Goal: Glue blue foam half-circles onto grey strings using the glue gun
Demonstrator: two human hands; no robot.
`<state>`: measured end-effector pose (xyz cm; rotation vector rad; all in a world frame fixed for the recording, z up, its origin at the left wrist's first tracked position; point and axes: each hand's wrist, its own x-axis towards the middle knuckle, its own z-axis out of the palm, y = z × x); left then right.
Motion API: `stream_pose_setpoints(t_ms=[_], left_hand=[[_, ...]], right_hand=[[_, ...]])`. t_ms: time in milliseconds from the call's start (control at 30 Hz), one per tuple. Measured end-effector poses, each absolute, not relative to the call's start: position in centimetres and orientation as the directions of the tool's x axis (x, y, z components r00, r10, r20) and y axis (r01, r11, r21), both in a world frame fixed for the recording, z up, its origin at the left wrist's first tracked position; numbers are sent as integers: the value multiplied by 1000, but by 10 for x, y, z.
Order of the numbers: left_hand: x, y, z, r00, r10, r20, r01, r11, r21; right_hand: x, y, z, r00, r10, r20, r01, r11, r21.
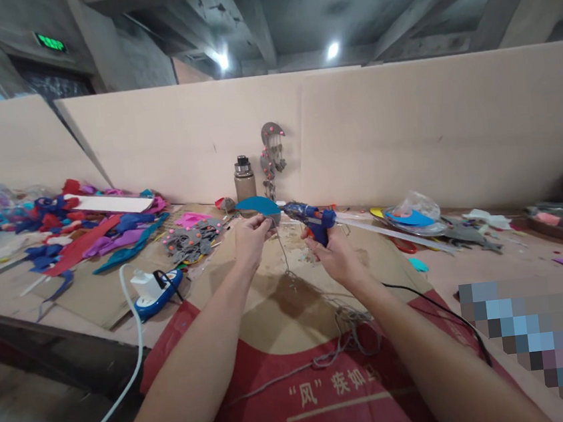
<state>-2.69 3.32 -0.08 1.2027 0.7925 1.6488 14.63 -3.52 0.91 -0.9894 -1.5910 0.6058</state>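
Note:
Between the fingers of my left hand (pixel 254 239) is a blue crescent-shaped piece (pixel 259 206), held up above the work surface. A grey patch shows at its right end, and a thin grey string (pixel 284 254) hangs down from there. My right hand (pixel 335 254) is wrapped round the handle of a blue glue gun (pixel 315 219), whose nozzle points left at the right end of the crescent. Whether the nozzle touches the piece I cannot tell. A clear glue stick (pixel 384 229) sticks out of the gun's back. Loose grey yarn (pixel 352 334) lies below my hands.
A red and tan sheet (pixel 271 400) covers the table's middle. At left are coloured fabric scraps (pixel 107 232), grey pieces with pink dots (pixel 191 240) and a blue-white power strip (pixel 160 297). A bottle (pixel 245 180) stands behind; a plate of scraps (pixel 417 227) lies right. A black cord (pixel 439 300) trails at right.

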Motion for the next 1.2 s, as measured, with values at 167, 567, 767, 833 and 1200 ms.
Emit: stream_pose_setpoints(t_ms=[167, 567, 767, 833, 1200], left_hand=[[-23, 29, 1, -91, 919, 383, -252, -394, 884], [-20, 28, 2, -123, 922, 367, -177, -385, 906], [-22, 28, 1, -137, 900, 414, -101, -428, 898], [-22, 28, 2, -143, 894, 424, -92, -438, 894], [-23, 24, 5, -156, 888, 433, -97, -450, 888]], right_hand=[[142, -34, 4, -41, 860, 509, 380, 484, -788], [138, -36, 4, -105, 861, 497, 530, 471, -705], [138, -37, 6, -86, 846, 527, 544, 483, -686], [137, -37, 7, -72, 844, 532, 551, 478, -684], [140, -34, 6, -17, 838, 546, 552, 463, -694]])
